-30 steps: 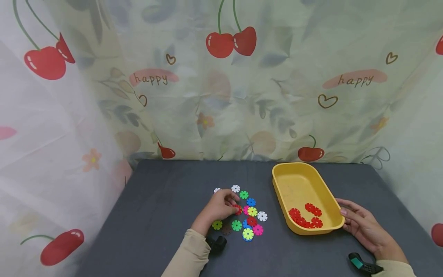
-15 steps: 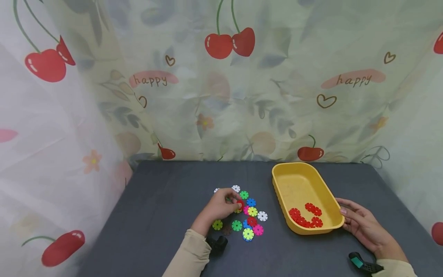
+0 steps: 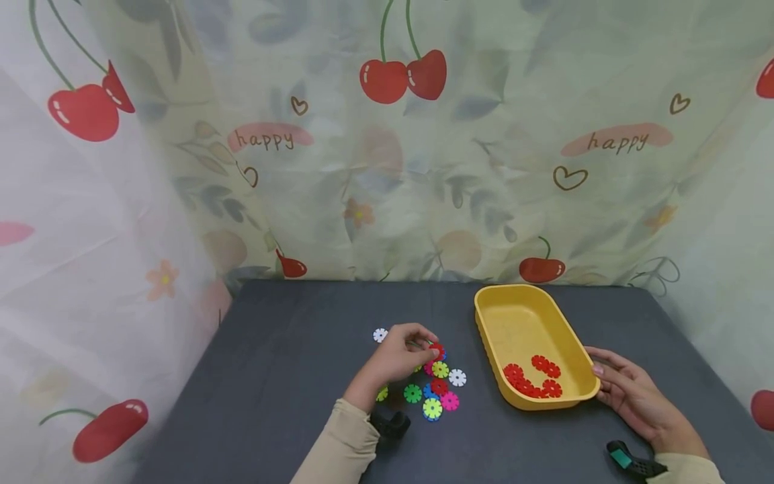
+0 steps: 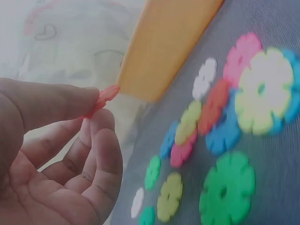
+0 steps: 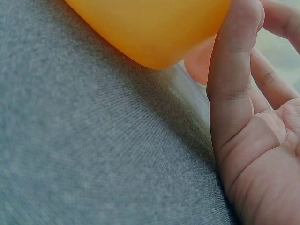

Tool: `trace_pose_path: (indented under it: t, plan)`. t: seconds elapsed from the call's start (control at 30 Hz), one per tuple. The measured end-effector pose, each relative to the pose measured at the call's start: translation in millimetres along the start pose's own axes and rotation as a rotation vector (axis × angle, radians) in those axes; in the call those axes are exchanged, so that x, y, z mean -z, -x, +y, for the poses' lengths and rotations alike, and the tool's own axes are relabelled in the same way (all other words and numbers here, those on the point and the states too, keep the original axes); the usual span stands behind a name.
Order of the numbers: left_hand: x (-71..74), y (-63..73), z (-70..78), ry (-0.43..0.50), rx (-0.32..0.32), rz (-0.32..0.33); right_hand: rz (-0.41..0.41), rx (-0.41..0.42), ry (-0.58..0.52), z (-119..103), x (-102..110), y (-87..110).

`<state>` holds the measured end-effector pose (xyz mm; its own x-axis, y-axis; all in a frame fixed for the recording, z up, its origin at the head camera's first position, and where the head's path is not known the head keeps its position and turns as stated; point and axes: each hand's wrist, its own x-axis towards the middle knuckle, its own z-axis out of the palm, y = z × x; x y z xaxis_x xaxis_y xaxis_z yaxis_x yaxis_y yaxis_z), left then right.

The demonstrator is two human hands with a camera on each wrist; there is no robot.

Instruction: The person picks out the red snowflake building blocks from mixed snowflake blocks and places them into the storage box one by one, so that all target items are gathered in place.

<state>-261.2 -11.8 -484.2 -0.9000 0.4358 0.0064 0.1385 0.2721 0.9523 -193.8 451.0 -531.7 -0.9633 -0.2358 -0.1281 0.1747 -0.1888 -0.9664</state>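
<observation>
My left hand [image 3: 396, 356] pinches a red snowflake disc [image 4: 108, 96], a flat notched piece, between thumb and fingertips. It is held above a group of loose discs, and in the left wrist view it shows nearly edge-on. Under and beside the hand lie a green disc [image 3: 413, 394], a yellow disc [image 3: 440, 370], a white disc [image 3: 457, 378] and another red disc [image 3: 439, 386]. My right hand [image 3: 643, 407] rests against the outer right side of a yellow tray [image 3: 523, 326], its thumb near the rim and its fingers mostly straight. Several red discs [image 3: 525, 385] lie in the tray's near end.
A dark grey cloth [image 3: 284, 376] covers the table. Behind it hangs a cherry-print curtain [image 3: 411, 188]. Pink [image 3: 450, 401] and blue discs are mixed into the loose group, some overlapping. A black strap device [image 3: 635, 462] sits at the right wrist.
Carrying the red disc, my left hand has lifted from the group and shifted right and slightly away from me. The right hand and the tray have stayed put.
</observation>
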Motion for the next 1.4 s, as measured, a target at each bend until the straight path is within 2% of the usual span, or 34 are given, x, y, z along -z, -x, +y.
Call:
trace_pose_path:
  t: [0.27, 0.6, 0.9, 1.1, 1.4]
  plan:
    - [-20.8, -5.4, 16.4, 0.102, -0.003, -0.005, -0.001, -0.004, -0.009, 1, 1, -0.3]
    - [-52.7, -14.2, 34.6, 0.163, -0.038, -0.061, 0.001, -0.009, -0.015, 0, 0, 0.0]
    - [-78.9, -19.7, 42.0, 0.219, -0.015, -0.046, 0.014, -0.014, 0.000, -1, 0, -0.7]
    - [-88.1, -22.0, 45.3, 0.229, 0.018, -0.041, 0.012, -0.008, -0.002, -2, -1, -1.9]
    - [-92.0, -19.2, 49.0, 0.209, 0.018, -0.059, 0.024, -0.014, 0.005, -1, 0, -1.4]
